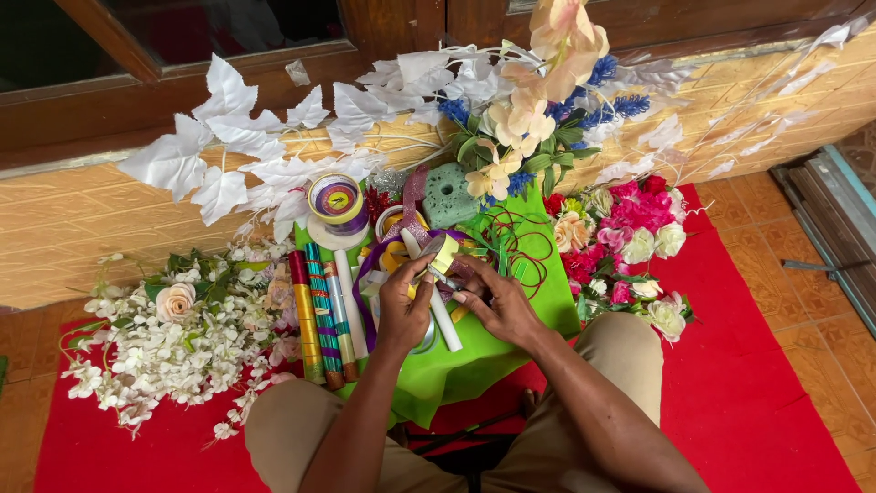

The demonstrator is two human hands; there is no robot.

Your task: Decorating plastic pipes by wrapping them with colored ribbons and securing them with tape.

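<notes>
Both hands are working over the green cloth (511, 319), which I'll use as the reference.

Left hand (404, 306): fingers curled, gripping a white stick (436, 301) that lies diagonally across the middle of the cloth, with the thumb side near a small yellow ribbon roll (445, 253).

Right hand (497, 301): fingertips pinched at the same spot, apparently on a loose ribbon end or a small metal tool. Too small to tell which, and I can't say if it's clamped tight or just guiding.

The roll sits at the upper centre of the cloth, touching the stick's upper part.

Progress, judged from layout only:
- Done: three wrapped sticks (321, 315) in red/gold and green/purple stripes lie side by side on the cloth's left edge.
- In hand: the white stick looks bare along its visible length, so wrapping looks barely begun.
- Not used yet: the green foam block (449, 194) at the cloth's top edge has no stems stuck into it, and the purple ribbon spool (336, 199) sits at the top-left corner.
- Loose stock: white flower sprays (173, 338) left of the cloth, pink and cream roses (630, 246) right of it, white fabric leaves (219, 155) and peach blooms with blue sprigs (538, 100) beyond its top edge.

The cloth lies on a red mat (757, 383). No assembled arrangement is visible.
</notes>
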